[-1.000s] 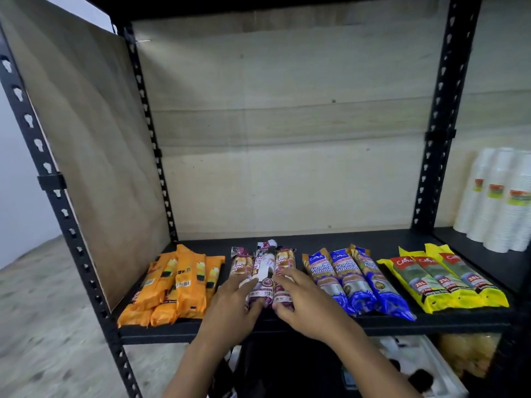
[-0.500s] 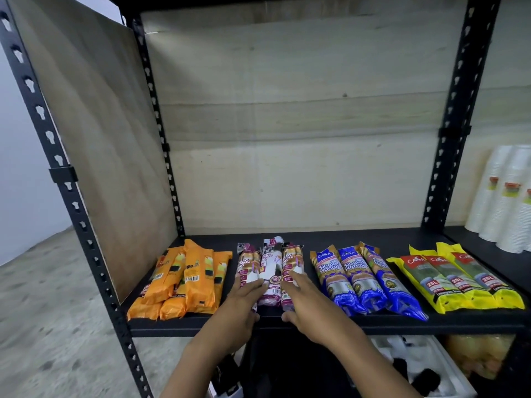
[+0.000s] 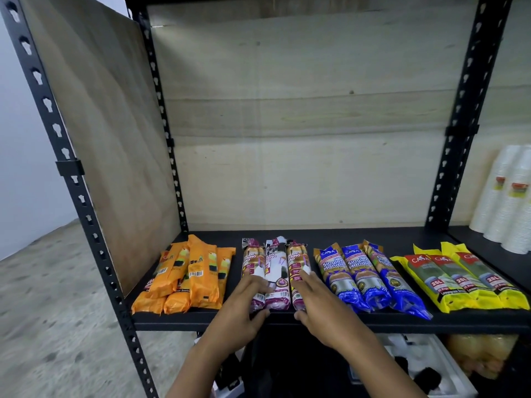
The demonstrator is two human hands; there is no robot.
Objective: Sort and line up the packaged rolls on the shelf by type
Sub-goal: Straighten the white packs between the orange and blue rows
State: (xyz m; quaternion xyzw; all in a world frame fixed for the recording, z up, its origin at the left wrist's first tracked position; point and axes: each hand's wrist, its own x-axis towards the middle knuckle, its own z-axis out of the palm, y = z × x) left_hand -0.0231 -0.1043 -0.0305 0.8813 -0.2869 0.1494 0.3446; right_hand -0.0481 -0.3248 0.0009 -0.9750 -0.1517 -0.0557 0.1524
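Left hand (image 3: 244, 314): comes in from below the front lip of the shelf (image 3: 316, 237), palm down. The fingers (image 3: 254, 282) are near straight and laid along the outer side of the leftmost of three purple rolls (image 3: 276, 271). The thumb stretches right, by that roll's near end. It presses and does not wrap round.

Right hand (image 3: 321, 308): mirror pose. The fingers lie flat along the rightmost purple roll, with the thumb at the shelf lip under its near end. Nothing is clasped.

Purple rolls: side by side and touching, running front to back at mid-shelf between the two hands, near ends at the lip.

Edges and room:
- Side panel (image 3: 100, 139) closes the left end.
- Orange rolls (image 3: 198, 277) sit just beside it, heaped rather than lined up, some lying on others, near ends at the lip.
- A narrow bare gap, then the purple rolls.
- Another narrow gap, then three blue rolls (image 3: 367, 278), touching and angled a little rightward, near ends at the lip.
- A gap, then three yellow rolls (image 3: 459, 280), angled likewise, in front of the right post (image 3: 457, 156).
- A wide bare strip of shelf runs behind every group to the back panel (image 3: 301, 139).
- Cup stacks (image 3: 511, 202) stand in the next bay, past the post.
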